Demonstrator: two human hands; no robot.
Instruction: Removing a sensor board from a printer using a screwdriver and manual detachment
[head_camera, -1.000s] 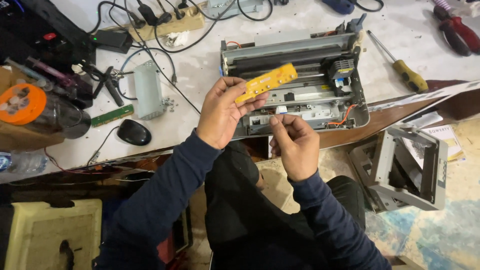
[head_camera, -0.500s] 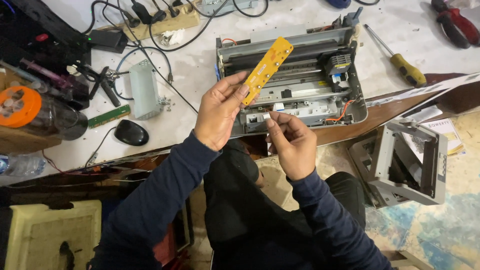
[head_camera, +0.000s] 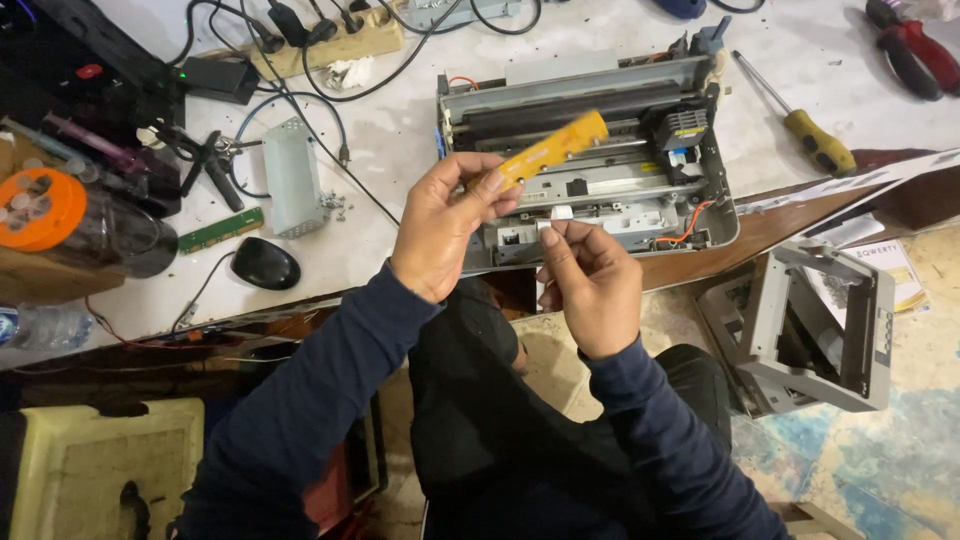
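Observation:
My left hand (head_camera: 440, 225) is raised over the table edge and grips one end of a long yellow circuit board strip (head_camera: 550, 148), which slants up to the right. Behind it lies an opened grey printer chassis (head_camera: 610, 195) with its cover off and an orange wire at the right. My right hand (head_camera: 592, 285) hovers just below and right of the left one, close to the chassis front. Its thumb and fingertips are pinched together. Whether something small sits between them is too small to tell.
A yellow-handled screwdriver (head_camera: 812, 138) and red pliers (head_camera: 912, 52) lie right of the chassis. To the left are a black mouse (head_camera: 265, 264), a metal box (head_camera: 293, 176), a green board (head_camera: 220, 230), cables and a power strip (head_camera: 330, 45). A grey printer cover (head_camera: 812, 322) sits on the floor.
My left hand tilted the yellow strip up steeply, then brought it down to a shallower slant over the chassis. My right hand stayed pinched in nearly the same place.

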